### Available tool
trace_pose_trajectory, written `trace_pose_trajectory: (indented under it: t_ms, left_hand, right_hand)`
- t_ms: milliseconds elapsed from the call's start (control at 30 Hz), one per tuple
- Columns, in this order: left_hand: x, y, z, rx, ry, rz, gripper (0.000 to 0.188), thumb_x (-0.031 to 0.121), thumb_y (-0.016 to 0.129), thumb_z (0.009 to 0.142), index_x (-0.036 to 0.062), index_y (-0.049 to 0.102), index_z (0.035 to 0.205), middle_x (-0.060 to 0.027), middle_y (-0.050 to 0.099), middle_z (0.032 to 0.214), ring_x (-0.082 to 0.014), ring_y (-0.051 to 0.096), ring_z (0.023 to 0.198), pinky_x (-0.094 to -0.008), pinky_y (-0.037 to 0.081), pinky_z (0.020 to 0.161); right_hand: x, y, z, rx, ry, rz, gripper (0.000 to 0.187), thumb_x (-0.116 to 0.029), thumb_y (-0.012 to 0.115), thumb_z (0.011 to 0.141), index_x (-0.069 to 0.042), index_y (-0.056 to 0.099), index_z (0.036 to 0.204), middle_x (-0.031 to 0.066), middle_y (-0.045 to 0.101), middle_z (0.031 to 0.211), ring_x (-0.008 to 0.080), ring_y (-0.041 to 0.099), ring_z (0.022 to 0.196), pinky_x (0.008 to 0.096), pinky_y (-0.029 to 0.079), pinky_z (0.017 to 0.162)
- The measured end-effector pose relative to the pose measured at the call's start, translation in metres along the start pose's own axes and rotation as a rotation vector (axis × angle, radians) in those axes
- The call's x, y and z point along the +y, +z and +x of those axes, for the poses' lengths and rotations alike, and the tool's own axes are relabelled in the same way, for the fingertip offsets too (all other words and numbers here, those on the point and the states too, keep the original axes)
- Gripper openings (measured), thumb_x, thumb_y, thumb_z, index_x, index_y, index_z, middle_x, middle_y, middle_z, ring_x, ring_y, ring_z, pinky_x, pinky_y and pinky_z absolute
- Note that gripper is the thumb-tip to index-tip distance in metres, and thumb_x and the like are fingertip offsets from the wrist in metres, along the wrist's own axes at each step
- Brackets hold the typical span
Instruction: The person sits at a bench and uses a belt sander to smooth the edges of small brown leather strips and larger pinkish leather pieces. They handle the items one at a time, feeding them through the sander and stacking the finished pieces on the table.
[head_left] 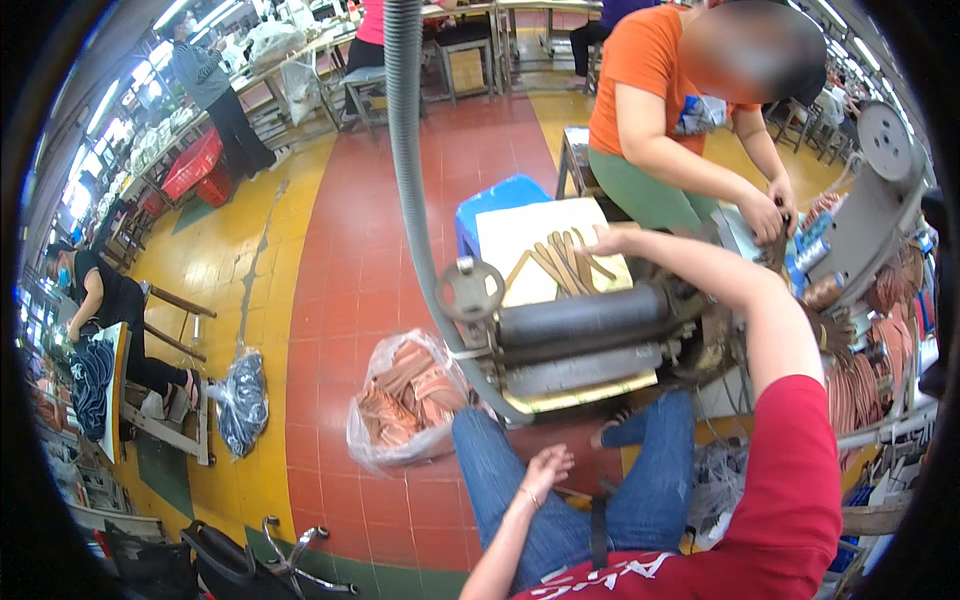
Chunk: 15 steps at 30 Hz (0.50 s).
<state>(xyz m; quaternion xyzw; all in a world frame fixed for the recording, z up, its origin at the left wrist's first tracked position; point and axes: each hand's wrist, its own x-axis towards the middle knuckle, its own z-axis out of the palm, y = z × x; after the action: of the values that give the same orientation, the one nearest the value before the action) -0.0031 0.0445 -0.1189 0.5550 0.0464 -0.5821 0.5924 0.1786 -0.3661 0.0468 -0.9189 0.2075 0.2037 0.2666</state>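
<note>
beyond dark roller [580,318], right hand [608,240] near brown strips [566,268], grip unclear; left hand [548,470] apart, empty above jeans [650,460]. best spread strips flat, untwisted.

Two bare hands are seen: the left hand [548,472] at lower centre, the right hand [610,242] right of centre. At mid-frame, at least five brown strips [570,278] and one dark roller [585,318] are counted. One grey hose [404,120] is shown at upper centre, one blue stool [520,187] above mid-frame.
</note>
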Motion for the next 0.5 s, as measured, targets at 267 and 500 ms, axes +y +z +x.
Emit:
trace_pose_trajectory:
  t_ms: [267, 500]
  left_hand:
    - [0.016, -0.003, -0.001, 0.081, 0.049, -0.038, 0.032, 0.022, 0.048, 0.096, 0.0049, 0.05, 0.123, -0.0077, 0.061, 0.115, -0.0147, 0.06, 0.102, -0.0251, 0.046, 0.08]
    - [0.026, -0.006, -0.003, 0.082, 0.021, -0.156, 0.029, 0.019, 0.046, 0.097, 0.004, 0.051, 0.122, -0.008, 0.061, 0.116, -0.0147, 0.06, 0.102, -0.0235, 0.046, 0.08]
  right_hand:
    - [0.051, 0.067, 0.124, -0.12, 0.417, 0.19, 0.112, -0.073, 0.052, 0.074, -0.006, 0.001, 0.147, 0.029, 0.01, 0.148, 0.0367, 0.011, 0.139, 0.0448, 0.015, 0.113]
    - [0.007, 0.122, 0.213, 0.239, 0.568, 1.922, 0.11, -0.075, 0.05, 0.074, -0.008, 0.002, 0.147, 0.0283, 0.008, 0.148, 0.0362, 0.007, 0.14, 0.0469, 0.015, 0.113]
